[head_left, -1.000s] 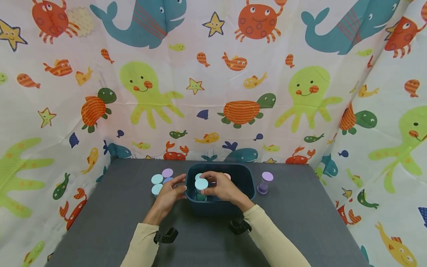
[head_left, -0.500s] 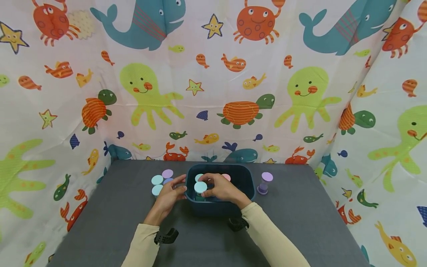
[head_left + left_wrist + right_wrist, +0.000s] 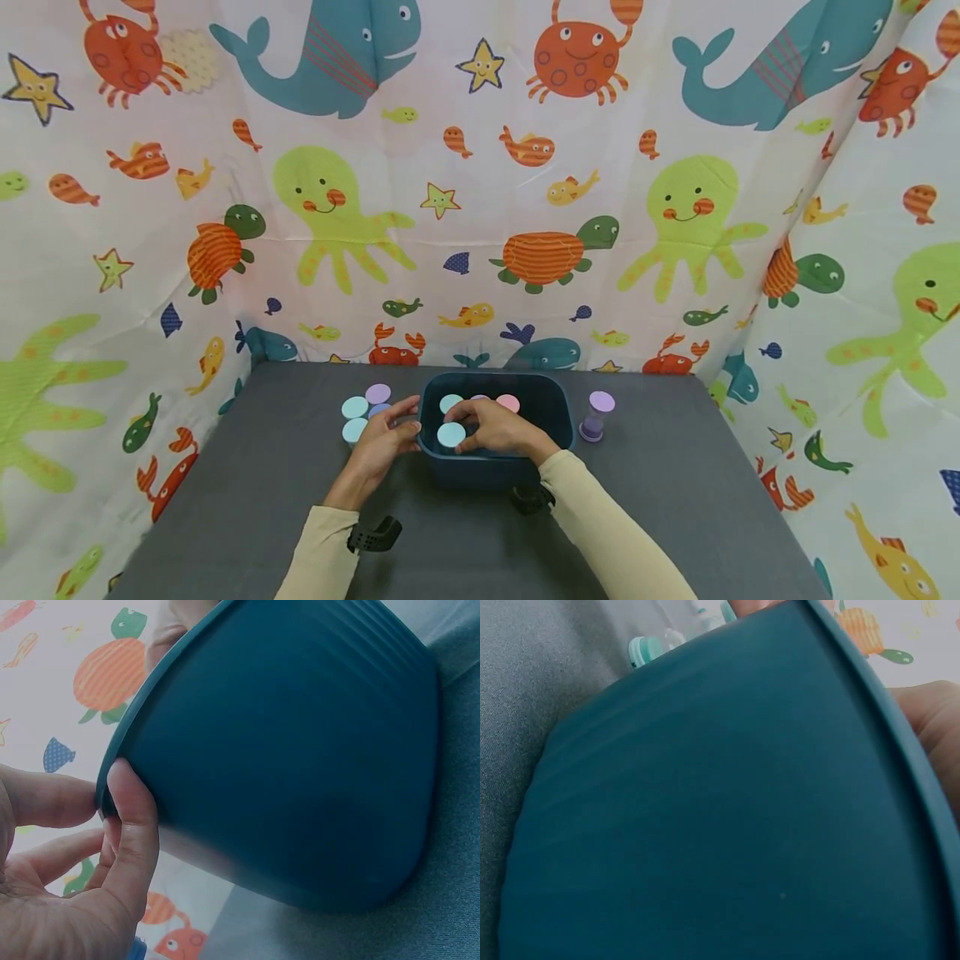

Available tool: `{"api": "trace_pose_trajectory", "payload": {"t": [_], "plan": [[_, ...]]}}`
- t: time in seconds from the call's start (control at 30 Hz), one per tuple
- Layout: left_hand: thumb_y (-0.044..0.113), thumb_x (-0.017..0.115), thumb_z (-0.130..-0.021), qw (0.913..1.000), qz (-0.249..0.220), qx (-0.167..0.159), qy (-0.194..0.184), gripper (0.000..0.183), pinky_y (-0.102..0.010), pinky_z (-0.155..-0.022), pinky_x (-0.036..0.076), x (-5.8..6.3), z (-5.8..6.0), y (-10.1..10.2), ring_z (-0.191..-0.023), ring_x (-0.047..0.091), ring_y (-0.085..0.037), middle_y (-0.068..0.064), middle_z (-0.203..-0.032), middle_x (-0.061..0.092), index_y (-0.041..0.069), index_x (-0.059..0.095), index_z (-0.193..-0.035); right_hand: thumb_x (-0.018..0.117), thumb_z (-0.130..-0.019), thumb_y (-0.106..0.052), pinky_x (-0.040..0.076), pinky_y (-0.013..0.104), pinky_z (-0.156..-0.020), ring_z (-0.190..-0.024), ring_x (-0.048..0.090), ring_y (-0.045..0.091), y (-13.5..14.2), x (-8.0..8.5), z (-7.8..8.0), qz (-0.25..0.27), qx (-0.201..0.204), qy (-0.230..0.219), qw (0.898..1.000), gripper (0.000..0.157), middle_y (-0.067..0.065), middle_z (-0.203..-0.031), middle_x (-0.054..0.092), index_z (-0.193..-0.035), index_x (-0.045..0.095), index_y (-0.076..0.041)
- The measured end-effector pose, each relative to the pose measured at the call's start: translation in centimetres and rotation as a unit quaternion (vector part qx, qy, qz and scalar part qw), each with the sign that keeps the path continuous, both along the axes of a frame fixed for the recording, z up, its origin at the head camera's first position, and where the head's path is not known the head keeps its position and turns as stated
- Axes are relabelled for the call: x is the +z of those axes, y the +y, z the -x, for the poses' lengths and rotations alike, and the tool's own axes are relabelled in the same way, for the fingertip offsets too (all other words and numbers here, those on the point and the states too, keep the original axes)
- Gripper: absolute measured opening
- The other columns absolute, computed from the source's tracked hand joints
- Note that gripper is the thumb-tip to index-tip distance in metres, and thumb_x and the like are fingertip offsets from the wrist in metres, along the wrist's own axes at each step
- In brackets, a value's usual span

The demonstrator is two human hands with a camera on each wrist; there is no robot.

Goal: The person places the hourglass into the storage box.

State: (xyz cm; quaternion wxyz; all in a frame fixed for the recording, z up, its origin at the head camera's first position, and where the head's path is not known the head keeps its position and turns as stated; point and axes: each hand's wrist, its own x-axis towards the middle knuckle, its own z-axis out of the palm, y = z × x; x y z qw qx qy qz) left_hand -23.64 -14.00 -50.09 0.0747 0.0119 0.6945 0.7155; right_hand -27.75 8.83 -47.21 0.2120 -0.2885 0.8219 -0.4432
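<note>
A dark teal plastic bin [image 3: 480, 473] stands on the grey table. My left hand [image 3: 381, 440] pinches its left rim, one digit against the outer wall [image 3: 285, 765] in the left wrist view. Inside the bin, near its front left corner, my right hand [image 3: 497, 427] holds a sand timer [image 3: 451, 435] by its mint-capped top; the lower part is hidden by the bin wall. Behind it in the bin are another mint-capped timer [image 3: 450, 403] and a pink-capped timer [image 3: 508, 403], with a purple cap partly hidden behind the right hand.
Left of the bin several sand timers stand close together, with mint [image 3: 355, 407], lilac [image 3: 378, 393] and blue [image 3: 378, 409] caps. A purple sand timer [image 3: 597, 417] stands upright to the right of the bin. A curtain [image 3: 480, 192] with sea animals hangs behind the table.
My right hand has lowered the mint-capped sand timer deeper into the bin's front left corner; its body was visible earlier. My left hand has stayed at the rim.
</note>
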Motion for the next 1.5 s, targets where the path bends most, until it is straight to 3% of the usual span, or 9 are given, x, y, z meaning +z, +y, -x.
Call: {"api": "trace_pose_trajectory", "payload": {"t": [0.27, 0.37, 0.67, 1.0, 1.2, 1.5], "plan": [[0.002, 0.055, -0.095, 1.0000, -0.005, 0.002, -0.006, 0.049, -0.027, -0.074, 0.057, -0.03, 0.00, 0.00, -0.098, 0.061, -0.021, -0.019, -0.136, 0.047, 0.006, 0.047, -0.143, 0.078, -0.082, -0.008, 0.050, 0.045, -0.101, -0.113, 0.064, 0.025, -0.18, -0.28, 0.08, -0.019, 0.008, 0.002, 1.000, 0.038, 0.003, -0.116, 0.068, -0.117, 0.065, -0.015], [0.002, 0.056, -0.095, 0.9999, -0.011, 0.002, -0.011, 0.050, -0.028, -0.074, 0.056, -0.02, 0.02, 0.01, -0.098, 0.061, -0.020, -0.019, -0.136, 0.047, 0.007, 0.048, -0.143, 0.076, -0.083, -0.006, 0.050, 0.046, -0.101, -0.115, 0.064, 0.028, -0.29, -0.31, 0.08, -0.023, 0.012, 0.001, 1.000, 0.037, 0.007, -0.118, 0.067, -0.118, 0.065, -0.011], [0.002, 0.056, -0.095, 0.9998, -0.013, 0.001, -0.017, 0.050, -0.027, -0.074, 0.056, 0.07, -0.13, 0.02, -0.105, 0.058, -0.030, -0.018, -0.138, 0.045, 0.008, 0.048, -0.143, 0.075, -0.083, -0.003, 0.051, 0.041, -0.099, -0.111, 0.065, 0.022, -0.57, -0.84, 0.29, -0.051, 0.014, 0.007, 0.999, 0.034, 0.001, -0.114, 0.067, -0.115, 0.066, -0.013], [0.002, 0.056, -0.095, 0.9998, -0.008, 0.004, -0.017, 0.049, -0.027, -0.074, 0.056, 0.12, -0.09, 0.06, -0.098, 0.059, -0.021, -0.018, -0.137, 0.046, 0.008, 0.048, -0.143, 0.075, -0.083, -0.003, 0.052, 0.042, -0.099, -0.113, 0.064, 0.025, -0.59, -0.98, 0.32, -0.060, 0.016, 0.017, 0.998, 0.035, 0.002, -0.114, 0.067, -0.115, 0.066, -0.012], [0.002, 0.056, -0.095, 0.9998, -0.009, 0.007, -0.016, 0.049, -0.027, -0.073, 0.056, 0.08, -0.03, 0.08, -0.102, 0.059, -0.024, -0.018, -0.137, 0.046, 0.008, 0.048, -0.143, 0.075, -0.083, -0.002, 0.052, 0.042, -0.098, -0.108, 0.065, 0.023, -0.70, -0.95, 0.33, -0.060, 0.019, 0.022, 0.998, 0.036, 0.003, -0.113, 0.067, -0.116, 0.065, -0.011], [0.000, 0.055, -0.095, 0.9998, -0.016, 0.004, -0.014, 0.049, -0.026, -0.072, 0.055, -0.06, 0.08, 0.07, -0.105, 0.058, -0.030, -0.020, -0.136, 0.046, 0.006, 0.048, -0.143, 0.074, -0.084, -0.006, 0.052, 0.041, -0.099, -0.113, 0.064, 0.024, -0.40, -0.69, 0.30, -0.055, 0.031, 0.007, 0.998, 0.045, 0.005, -0.123, 0.065, -0.127, 0.061, -0.008]]}}
